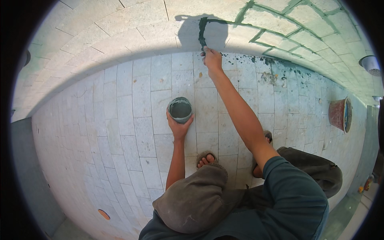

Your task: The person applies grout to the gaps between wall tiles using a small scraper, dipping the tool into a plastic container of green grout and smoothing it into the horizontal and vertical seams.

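Observation:
My left hand (180,127) is closed around the side of a round pot (181,122), held upright above the floor. Inside it is dark grey-green paste, smeared up to the rim. Stretched forward to the foot of the wall, my right hand (213,60) pinches a slim tool (203,41) coated in the same dark paste; its exact shape is hard to make out. A dark green paste line (224,21) runs right from the tool's upper end along a joint of the pale tiled wall (152,32).
Green paste fills several wall joints (276,18) at the upper right. Dark spatters (268,62) dot the floor below them. A reddish bucket (338,115) lies tipped toward the right edge. An orange oval piece (104,214) is on the floor at lower left. My sandalled feet (207,159) are on the tiles.

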The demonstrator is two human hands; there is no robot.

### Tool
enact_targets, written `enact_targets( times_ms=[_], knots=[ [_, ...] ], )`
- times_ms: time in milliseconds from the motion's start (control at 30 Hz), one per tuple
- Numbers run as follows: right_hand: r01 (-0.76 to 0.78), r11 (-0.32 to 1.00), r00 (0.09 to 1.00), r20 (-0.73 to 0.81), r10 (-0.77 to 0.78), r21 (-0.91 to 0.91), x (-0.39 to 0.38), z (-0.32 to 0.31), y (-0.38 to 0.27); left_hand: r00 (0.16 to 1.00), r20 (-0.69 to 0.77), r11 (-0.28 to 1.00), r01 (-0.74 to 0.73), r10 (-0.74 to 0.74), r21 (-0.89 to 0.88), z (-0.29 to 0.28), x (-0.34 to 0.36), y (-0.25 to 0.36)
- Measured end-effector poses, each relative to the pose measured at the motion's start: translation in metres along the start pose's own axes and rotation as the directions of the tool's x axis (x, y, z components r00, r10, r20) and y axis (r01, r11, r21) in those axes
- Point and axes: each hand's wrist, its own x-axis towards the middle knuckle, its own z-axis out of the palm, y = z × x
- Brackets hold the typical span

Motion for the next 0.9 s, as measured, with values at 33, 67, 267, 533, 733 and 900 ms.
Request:
enact_targets(
  times_ms=[33,67,267,533,733,900],
  knots=[
    [-0.03,0.997,0.999,0.04,0.027,0.075,-0.013,0.008,-0.004,1.0,-0.01,1.0,0.005,-0.005,0.025,-0.007,-0.002,-0.003],
    [-0.055,0.988,0.997,0.07,0.045,0.146,-0.021,0.01,-0.011,1.0,-0.014,1.0,0.015,-0.015,0.021,-0.008,-0.003,-0.004],
    [0.226,0.957,0.964,0.103,-0.247,0.181,-0.035,0.021,-0.058,0.999,-0.009,1.0,0.031,-0.031,0.004,-0.005,-0.003,-0.003],
    [0.131,0.99,0.991,0.033,-0.133,0.053,-0.03,0.013,-0.03,0.999,-0.025,1.0,0.019,-0.019,-0.01,-0.006,-0.003,-0.008],
    [-0.039,0.985,0.999,0.044,0.032,0.167,-0.014,0.004,-0.019,1.0,-0.02,0.999,0.015,-0.014,0.048,-0.003,-0.002,-0.002],
    [0.228,0.97,0.963,0.124,-0.238,0.091,-0.035,0.009,-0.04,0.999,-0.027,1.0,0.017,-0.017,0.015,-0.008,-0.003,-0.007]
  ],
)
